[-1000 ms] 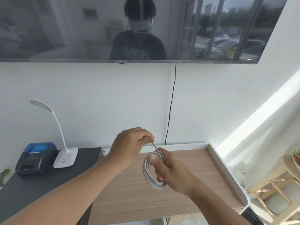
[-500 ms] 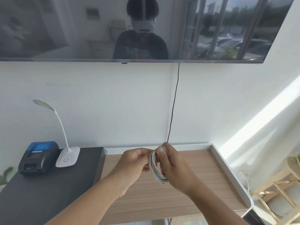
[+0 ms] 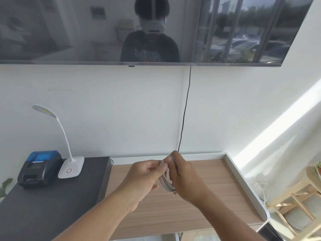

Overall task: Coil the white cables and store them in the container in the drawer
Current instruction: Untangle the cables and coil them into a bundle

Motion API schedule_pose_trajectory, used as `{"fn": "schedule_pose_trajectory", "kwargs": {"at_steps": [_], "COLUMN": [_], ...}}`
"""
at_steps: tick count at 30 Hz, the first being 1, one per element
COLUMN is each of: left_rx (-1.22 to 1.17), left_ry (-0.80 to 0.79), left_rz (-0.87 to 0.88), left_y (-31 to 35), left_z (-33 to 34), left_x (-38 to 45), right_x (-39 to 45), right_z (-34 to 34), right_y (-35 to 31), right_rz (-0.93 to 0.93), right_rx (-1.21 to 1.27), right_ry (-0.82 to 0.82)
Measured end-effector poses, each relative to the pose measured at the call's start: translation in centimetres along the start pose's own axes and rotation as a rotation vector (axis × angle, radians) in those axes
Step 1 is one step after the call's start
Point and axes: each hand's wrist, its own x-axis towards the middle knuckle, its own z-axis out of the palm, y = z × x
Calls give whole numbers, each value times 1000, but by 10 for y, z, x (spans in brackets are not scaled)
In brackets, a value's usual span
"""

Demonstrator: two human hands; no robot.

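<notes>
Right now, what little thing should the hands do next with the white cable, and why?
Probably tuck the loose end around the loops. The right hand holds the white cable in a coil above the wooden desk, and the left hand pinches the coil's top.

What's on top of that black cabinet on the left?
On the black cabinet stand a white desk lamp and, left of it, a black and blue printer-like device. The cabinet's near part is cut off by the picture's edge and partly covered by the left forearm.
</notes>
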Motion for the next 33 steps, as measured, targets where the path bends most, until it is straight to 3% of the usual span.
{"fn": "schedule_pose_trajectory", "kwargs": {"at_steps": [6, 14, 18, 27, 33], "left_rx": [-21, -295, -68, 314, 188], "left_ry": [88, -99, -140, 194, 411], "left_rz": [-15, 35, 198, 620, 490], "left_y": [0, -9, -21, -65, -102], "left_z": [10, 5, -1, 1, 14], "left_x": [3, 6, 5, -5, -20], "right_x": [2, 3, 0, -22, -44], "right_z": [6, 10, 14, 39, 66], "right_y": [3, 8, 14, 14, 28], "right_rz": [-21, -40, -13, 109, 129], "right_rx": [-116, -51, -55, 187, 251], "right_ry": [22, 50, 61, -17, -17]}}
